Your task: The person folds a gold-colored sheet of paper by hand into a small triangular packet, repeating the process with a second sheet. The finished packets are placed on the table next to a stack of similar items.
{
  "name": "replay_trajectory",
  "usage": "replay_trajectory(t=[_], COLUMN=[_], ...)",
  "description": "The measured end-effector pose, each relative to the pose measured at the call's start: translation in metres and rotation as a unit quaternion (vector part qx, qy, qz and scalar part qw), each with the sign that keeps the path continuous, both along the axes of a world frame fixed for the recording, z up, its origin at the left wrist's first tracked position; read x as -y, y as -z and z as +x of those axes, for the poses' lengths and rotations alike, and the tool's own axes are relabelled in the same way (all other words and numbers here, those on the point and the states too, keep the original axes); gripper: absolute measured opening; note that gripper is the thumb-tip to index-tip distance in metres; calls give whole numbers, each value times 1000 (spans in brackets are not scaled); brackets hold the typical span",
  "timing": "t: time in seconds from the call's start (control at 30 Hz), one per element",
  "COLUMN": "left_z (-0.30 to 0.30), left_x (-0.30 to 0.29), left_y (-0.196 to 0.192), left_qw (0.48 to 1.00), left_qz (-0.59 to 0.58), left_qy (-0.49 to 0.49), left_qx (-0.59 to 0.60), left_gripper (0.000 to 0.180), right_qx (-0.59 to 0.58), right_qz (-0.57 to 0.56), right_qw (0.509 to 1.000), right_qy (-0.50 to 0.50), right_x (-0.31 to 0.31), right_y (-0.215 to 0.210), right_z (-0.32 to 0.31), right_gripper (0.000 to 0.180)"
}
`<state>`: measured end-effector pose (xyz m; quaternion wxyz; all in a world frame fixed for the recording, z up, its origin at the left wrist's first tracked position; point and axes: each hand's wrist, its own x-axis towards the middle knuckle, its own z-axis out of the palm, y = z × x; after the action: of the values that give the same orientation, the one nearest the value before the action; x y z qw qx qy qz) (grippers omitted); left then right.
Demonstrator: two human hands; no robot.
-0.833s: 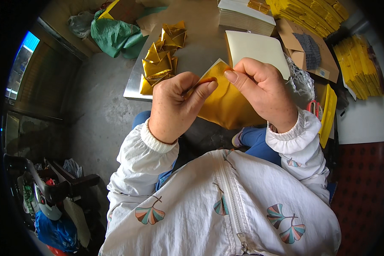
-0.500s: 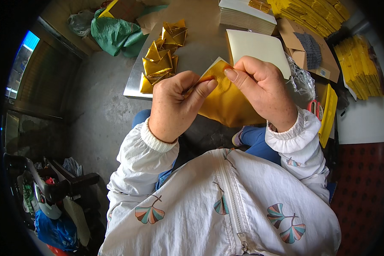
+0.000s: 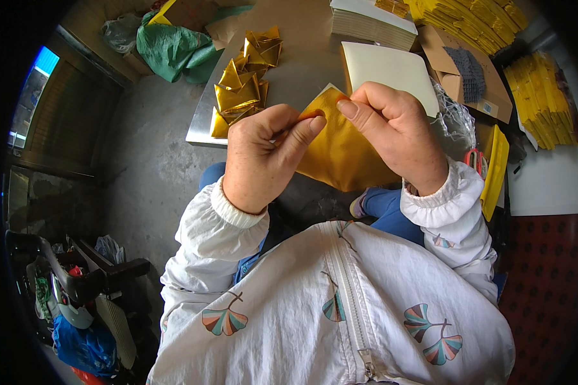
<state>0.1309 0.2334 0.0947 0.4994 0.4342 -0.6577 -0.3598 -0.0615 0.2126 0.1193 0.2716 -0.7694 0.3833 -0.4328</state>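
Note:
Between my hands is a sheet of gold foil paper [image 3: 343,151], pale on its back, with one corner pointing up and away from me. My left hand [image 3: 263,151] pinches its left edge between thumb and bent fingers. My right hand [image 3: 398,131] grips the upper right edge, thumb on the gold face. The sheet's lower part hangs in a soft curve above my knees. Just beyond my left hand, several folded gold paper pieces [image 3: 241,93] lie in a row along the left side of the metal table [image 3: 305,54].
A pale paper stack [image 3: 391,74] lies behind my right hand, with a taller stack [image 3: 372,31] farther back. To the right are a cardboard box [image 3: 439,54], clear plastic wrap [image 3: 456,119], red-handled scissors [image 3: 475,162] and yellow bundles [image 3: 542,102]. A green bag [image 3: 173,48] is far left.
The sheet's upper corner has tipped slightly, so less of its pale back shows beside my left thumb. Both hands keep their grip and have barely shifted.

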Motion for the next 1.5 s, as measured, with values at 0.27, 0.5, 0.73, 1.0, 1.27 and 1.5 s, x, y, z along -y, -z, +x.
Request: replay_trajectory(t=[0.27, 0.5, 0.73, 1.0, 1.27, 1.5], left_z=[-1, 0, 2, 9, 14, 27], left_x=[0, 0, 3, 6, 14, 39], left_y=[1, -1, 1, 16, 36, 38], left_qw=[1000, 1000, 1000, 991, 983, 979], left_qz=[-13, -16, 1, 61, 124, -174], left_qy=[8, 6, 16, 64, 66, -32], left_qx=[2, 21, 14, -101, -119, 104], left_gripper=[22, 22, 24, 22, 18, 10], right_qx=[42, 22, -8, 58, 49, -10], right_qz=[20, 8, 36, 7, 11, -166], right_qw=[998, 1000, 999, 998, 997, 986], right_qy=[-36, -21, -17, 22, 54, -5], right_x=[-3, 1, 0, 10, 23, 37], right_y=[-2, -4, -6, 3, 19, 5], right_z=[3, 5, 3, -3, -9, -2], right_gripper=[17, 18, 20, 20, 21, 16])
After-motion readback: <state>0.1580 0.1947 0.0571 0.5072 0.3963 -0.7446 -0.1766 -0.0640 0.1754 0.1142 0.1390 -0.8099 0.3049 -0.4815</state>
